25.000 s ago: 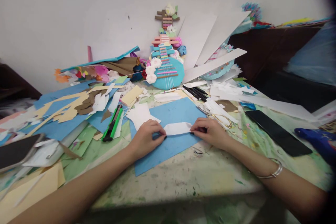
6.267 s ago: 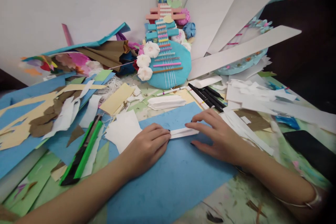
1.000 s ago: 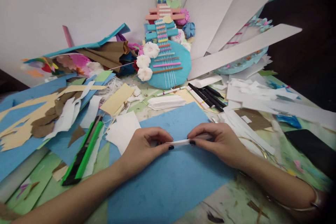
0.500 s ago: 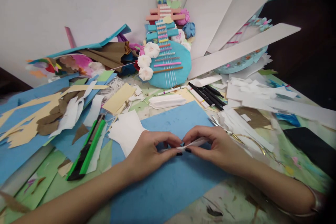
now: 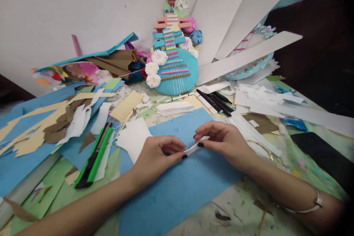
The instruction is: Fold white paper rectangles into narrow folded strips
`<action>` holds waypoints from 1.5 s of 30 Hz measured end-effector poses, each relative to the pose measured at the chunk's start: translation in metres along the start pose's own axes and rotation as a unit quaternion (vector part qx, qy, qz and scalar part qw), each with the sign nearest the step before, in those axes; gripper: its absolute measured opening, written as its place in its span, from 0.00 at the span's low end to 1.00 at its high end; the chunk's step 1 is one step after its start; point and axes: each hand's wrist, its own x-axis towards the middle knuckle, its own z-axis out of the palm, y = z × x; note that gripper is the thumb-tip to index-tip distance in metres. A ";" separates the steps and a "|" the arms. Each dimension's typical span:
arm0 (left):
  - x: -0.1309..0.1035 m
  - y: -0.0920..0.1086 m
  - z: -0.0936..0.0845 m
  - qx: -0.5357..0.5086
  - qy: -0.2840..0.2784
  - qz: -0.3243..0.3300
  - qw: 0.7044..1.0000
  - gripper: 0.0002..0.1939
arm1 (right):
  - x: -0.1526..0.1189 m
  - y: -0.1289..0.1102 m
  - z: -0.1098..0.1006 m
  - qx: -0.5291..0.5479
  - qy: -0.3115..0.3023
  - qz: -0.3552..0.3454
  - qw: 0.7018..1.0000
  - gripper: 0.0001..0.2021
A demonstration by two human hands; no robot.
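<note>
Strip of folded white paper [image 5: 193,149] is pinched at both ends, left hand [image 5: 159,152] on one, right hand [image 5: 228,142] on the other, right over the blue sheet [image 5: 177,195]. Green-and-black cutter [image 5: 95,156] lies off to the left, black markers [image 5: 216,102] behind the right hand, any lettering on them too small to read.

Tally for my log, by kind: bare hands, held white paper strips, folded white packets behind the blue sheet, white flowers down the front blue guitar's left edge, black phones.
Left hand and right hand: 2
Held strip: 1
Folded packet: 1
White flowers: 3
Black phone: 1
Total: 8
</note>
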 end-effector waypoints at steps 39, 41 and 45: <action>-0.005 0.003 0.012 -0.003 -0.142 0.066 0.988 0.10 | -0.007 -0.006 0.022 0.122 0.019 0.146 0.982 0.11; -0.006 0.003 0.012 -0.015 -0.142 0.068 0.987 0.09 | -0.007 -0.004 0.022 0.150 0.035 0.153 0.976 0.12; -0.006 0.003 0.012 -0.025 -0.140 0.076 0.987 0.09 | -0.007 0.001 0.020 0.202 0.053 0.152 0.966 0.15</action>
